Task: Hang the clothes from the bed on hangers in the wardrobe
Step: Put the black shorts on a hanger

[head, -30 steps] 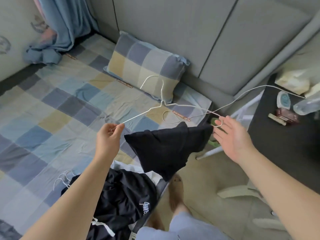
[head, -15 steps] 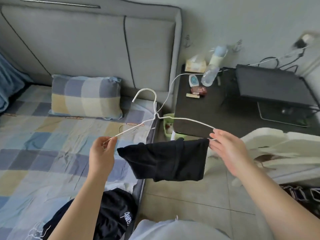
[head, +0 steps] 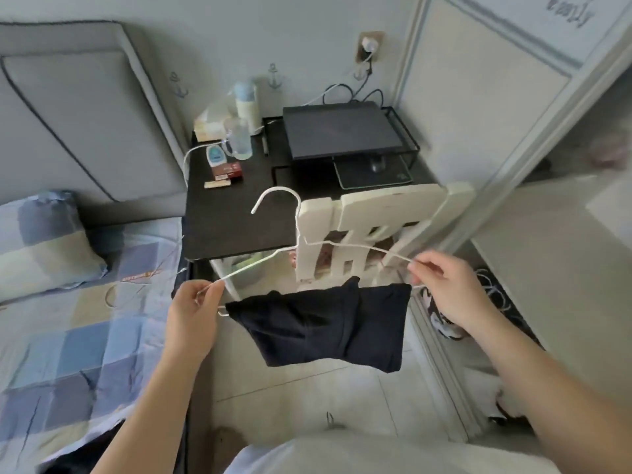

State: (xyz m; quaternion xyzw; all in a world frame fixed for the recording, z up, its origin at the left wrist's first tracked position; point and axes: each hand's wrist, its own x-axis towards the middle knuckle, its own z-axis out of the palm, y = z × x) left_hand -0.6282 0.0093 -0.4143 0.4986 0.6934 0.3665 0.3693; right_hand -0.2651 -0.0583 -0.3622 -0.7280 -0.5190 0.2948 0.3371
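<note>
I had the white wire hanger point(head: 301, 248) pinched at both ends: my left hand point(head: 195, 319) closed thumb-and-finger on its left shoulder, my right hand point(head: 448, 295) closed the same way on the right tip. The dark folded garment point(head: 328, 323) hung doubled over the lower bar between my hands, clear of the floor. Holding both ends kept the bar level, I judged, so the cloth would not slide off on the way, and it left the hook free and pointing up for a rail. Compared with the frame a moment earlier, my view had swung right — the bed point(head: 85, 323) and its checked pillow point(head: 41, 241) had slipped to the left edge, the black side table point(head: 236, 217) and white chair point(head: 369, 213) sat straight ahead behind the hanger, and the wardrobe door point(head: 478, 97) had come into sight on the right. My grip looked unchanged; the garment hung a little flatter.
</note>
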